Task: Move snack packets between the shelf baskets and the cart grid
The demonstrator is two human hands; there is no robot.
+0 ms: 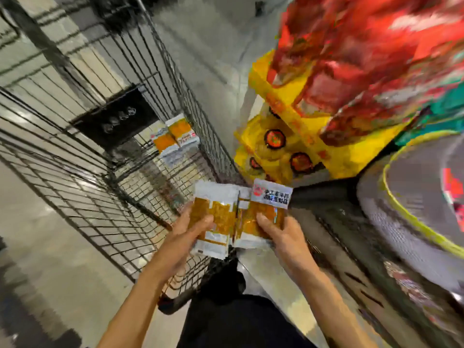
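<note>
Two hands up w/ orange-and-white snack pkts; head view only, heavy motion blur. Gripped in left hand (187, 233), thumb curled over the orange face: left pkt (216, 209), long axis running away from body, white header end far, leaning slightly left at top; can't tell if one pkt or a few stacked. Pinched in right hand (283, 237), thumb on front, fingers behind: right pkt (265, 212), long axis also near-to-far, white header w/ black print at far end, tipped slightly right. Side by side, inner edges touching or overlapping, fanned apart at the top. Held in the air above near right corner of cart grid (100, 177), not resting on it. Lying at far end of cart bed, close to right wire wall: two more pkts (173, 139), same orange/white, overlapping, long axes approx along cart length. Black panel (118, 119) on cart's far wall, to their left. Just right of cart: yellow shelf basket (334, 156) holding yellow bags w/ round red-black marks. Above that, red bags (364, 59), too blurred for detail. Far right: grey round tub (414, 209) w/ yellow-green rim, contents unclear. Bottom centre, betw forearms: dark trousers (238, 322). Pale glossy floor (50, 247) under and left of cart.
</note>
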